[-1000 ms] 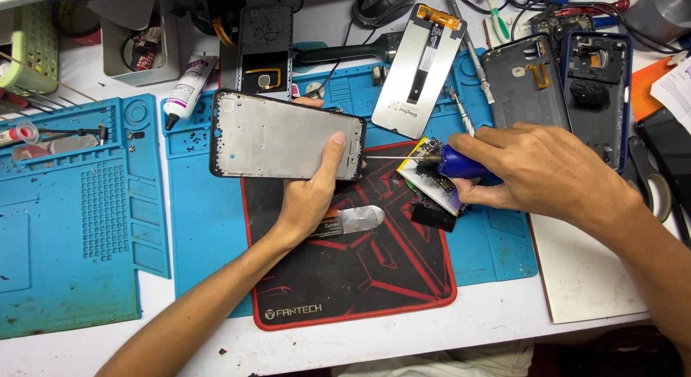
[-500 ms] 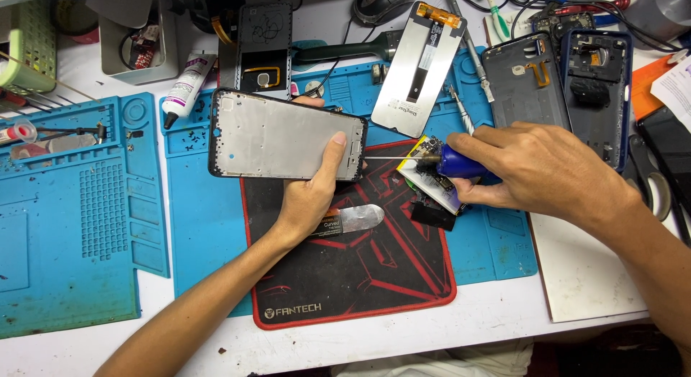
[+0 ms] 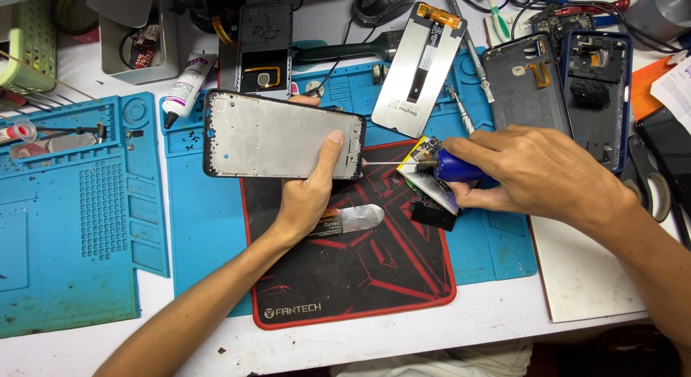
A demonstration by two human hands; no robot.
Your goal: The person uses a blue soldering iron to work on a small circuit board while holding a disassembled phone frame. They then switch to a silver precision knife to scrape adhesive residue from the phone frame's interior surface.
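A phone frame [image 3: 277, 136], one bare silver plate edged in black, is held flat above the top of the black and red mat [image 3: 353, 240], gripped at its right end by the left hand [image 3: 311, 193] with the thumb pressed on its face and the other fingers hidden beneath. One screwdriver [image 3: 432, 165] with a blue handle is clasped tightly in the right hand [image 3: 536, 172], its thin shaft laid level and its tip brought to the frame's right edge. Two mats of blue rubber [image 3: 72, 211] are spread under and beside the black one. One small circuit board [image 3: 426, 177] is partly covered by the right hand, and a metal pry blade [image 3: 354, 218] is partly covered by the left wrist. Behind, one screen panel [image 3: 419, 67] is propped face down, and three back covers [image 3: 524, 82] are counted along the far edge, one at the left and two at the right. A white glue tube [image 3: 184, 87] is laid beside a grey box [image 3: 119, 56], in which small parts are kept, too blurred to tell apart.
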